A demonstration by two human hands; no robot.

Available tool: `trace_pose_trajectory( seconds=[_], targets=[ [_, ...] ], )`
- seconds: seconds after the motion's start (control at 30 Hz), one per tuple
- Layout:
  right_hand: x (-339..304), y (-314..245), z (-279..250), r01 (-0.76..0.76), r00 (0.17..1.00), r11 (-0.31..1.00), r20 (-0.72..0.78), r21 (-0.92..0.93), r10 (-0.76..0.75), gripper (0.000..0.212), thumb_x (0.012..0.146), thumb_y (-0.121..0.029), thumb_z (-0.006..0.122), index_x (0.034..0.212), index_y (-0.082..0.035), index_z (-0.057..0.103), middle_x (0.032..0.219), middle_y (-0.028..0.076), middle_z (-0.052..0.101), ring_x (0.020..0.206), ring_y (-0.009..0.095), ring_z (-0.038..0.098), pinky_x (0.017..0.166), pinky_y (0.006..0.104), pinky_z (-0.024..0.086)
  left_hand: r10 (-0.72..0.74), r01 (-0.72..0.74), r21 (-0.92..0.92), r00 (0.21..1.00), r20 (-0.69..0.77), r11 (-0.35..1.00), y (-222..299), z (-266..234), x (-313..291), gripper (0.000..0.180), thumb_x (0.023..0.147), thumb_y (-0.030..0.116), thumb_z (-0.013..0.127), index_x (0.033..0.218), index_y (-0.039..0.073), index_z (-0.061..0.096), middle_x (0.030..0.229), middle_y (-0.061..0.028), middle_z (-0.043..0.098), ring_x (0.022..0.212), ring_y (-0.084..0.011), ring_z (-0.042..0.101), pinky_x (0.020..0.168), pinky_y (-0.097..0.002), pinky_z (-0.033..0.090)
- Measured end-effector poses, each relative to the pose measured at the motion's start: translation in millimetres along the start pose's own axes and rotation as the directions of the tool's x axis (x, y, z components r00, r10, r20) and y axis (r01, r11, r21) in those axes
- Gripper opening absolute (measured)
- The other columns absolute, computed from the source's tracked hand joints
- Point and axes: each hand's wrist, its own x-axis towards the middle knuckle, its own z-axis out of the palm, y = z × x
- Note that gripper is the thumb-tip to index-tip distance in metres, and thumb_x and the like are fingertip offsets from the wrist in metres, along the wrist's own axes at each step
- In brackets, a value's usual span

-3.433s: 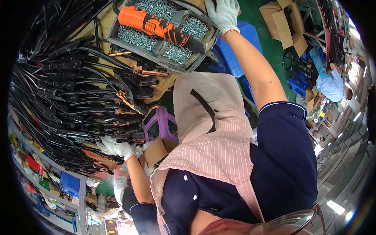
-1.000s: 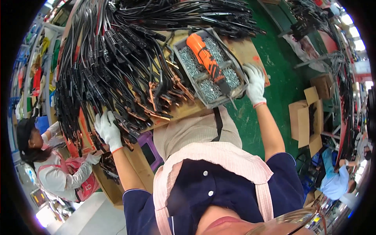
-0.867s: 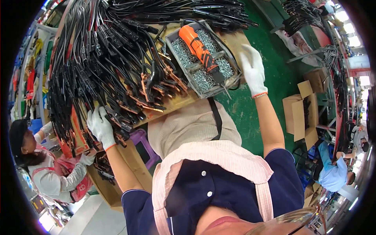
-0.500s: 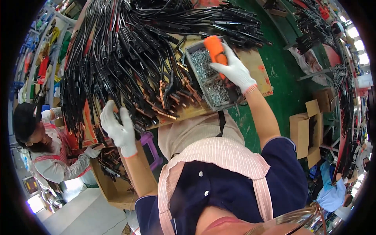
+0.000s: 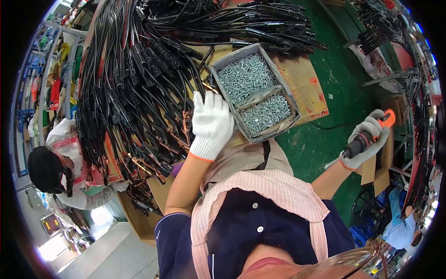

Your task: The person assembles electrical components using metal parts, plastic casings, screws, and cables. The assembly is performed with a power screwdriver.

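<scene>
My left hand (image 5: 211, 122), in a white knitted glove with an orange cuff, is over the table edge just left of a grey box (image 5: 226, 98) of small silvery screws (image 5: 248, 76). Its fingers point away from me, slightly apart, and nothing shows in them. Copper-ended clamps (image 5: 186, 124) on black cables (image 5: 121, 88) lie just beside it. Out to the right, past the table, my gloved right hand (image 5: 369, 139) is wrapped round an orange and black power screwdriver (image 5: 357, 145), its dark nose tilted down toward me.
A divider splits the screw box into two compartments. Green floor (image 5: 320, 156) lies right of the table. An open carton (image 5: 383, 160) stands beyond my right hand. Left, a co-worker in a black cap (image 5: 44, 169) is beside a carton (image 5: 132, 216) of clamp parts.
My right hand has carried the screwdriver from above the screw box out to the right, uncovering the screws. My left hand has moved right, from the clamps to the box's left side.
</scene>
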Motion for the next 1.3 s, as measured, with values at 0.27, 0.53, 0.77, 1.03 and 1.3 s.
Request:
trace_pose_trajectory(
  seconds=[0.27, 0.53, 0.77, 1.03, 1.3],
  targets=[
    [43.7, 172.6, -14.7, -0.377, 0.881, 0.152, -0.302, -0.914, 0.365, 0.096, 0.079, -0.003, 0.07, 0.153, -0.019, 0.012, 0.12, 0.012, 0.052, 0.074, 0.016, 0.06, 0.063, 0.0277, 0.053, 0.097, -0.109, -0.123, 0.991, -0.096, 0.986, -22.6, -20.5, 1.0, 0.03, 0.079, 0.033, 0.063, 0.067, 0.006, 0.064, 0.067, -0.0083, 0.059, 0.071, -0.0233, 0.057, 0.077, -0.0388, 0.04],
    [71.4, 201.3, -82.6, -0.014, 0.839, -0.441, -0.25, -0.898, 0.483, 0.091, 0.077, -0.038, 0.074, 0.15, -0.011, 0.026, 0.134, 0.019, 0.046, 0.115, 0.032, 0.054, 0.099, 0.0382, 0.042, -0.018, 0.004, -0.266, 0.998, -0.053, 0.964, -54.1, -57.4, -15.3, 0.033, 0.069, 0.039, 0.073, 0.066, 0.008, 0.062, 0.068, -0.0073, 0.059, 0.07, -0.0246, 0.057, 0.08, -0.0379, 0.043],
    [70.3, 189.1, -50.4, 0.366, 0.883, -0.631, 0.041, -0.684, 0.468, 0.059, 0.081, -0.027, 0.073, 0.132, -0.007, 0.051, 0.128, 0.02, 0.052, 0.117, 0.036, 0.052, 0.099, 0.0427, 0.044, -0.204, 0.177, -0.685, 0.978, 0.041, 0.707, -109.0, -78.8, -31.3, 0.023, 0.061, 0.014, 0.072, 0.066, 0.004, 0.052, 0.069, -0.0053, 0.052, 0.073, -0.0261, 0.052, 0.075, -0.0362, 0.04],
    [118.7, 254.0, -35.0, 0.677, 0.62, -0.44, 0.136, -0.59, 0.772, 0.051, 0.082, -0.03, 0.069, 0.126, -0.008, 0.055, 0.123, 0.015, 0.057, 0.112, 0.034, 0.054, 0.094, 0.0415, 0.045, -0.606, 0.551, -0.72, 0.762, 0.228, 0.421, -155.0, -78.0, -92.6, 0.025, 0.066, 0.008, 0.07, 0.065, 0.001, 0.046, 0.082, -0.0104, 0.06, 0.077, -0.0244, 0.052, 0.075, -0.0344, 0.041],
    [163.0, 334.3, -105.6, 0.833, 0.356, -0.334, -0.035, -0.441, 0.934, 0.03, 0.086, -0.018, 0.055, 0.114, -0.008, 0.058, 0.104, 0.013, 0.06, 0.091, 0.033, 0.062, 0.077, 0.0412, 0.054, -0.684, 0.686, -0.031, 0.728, 0.045, 0.727, -179.0, -28.5, -122.1, 0.021, 0.076, 0.024, 0.073, 0.08, 0.009, 0.06, 0.092, -0.0058, 0.064, 0.087, -0.0284, 0.058, 0.085, -0.0415, 0.043]
  ],
)
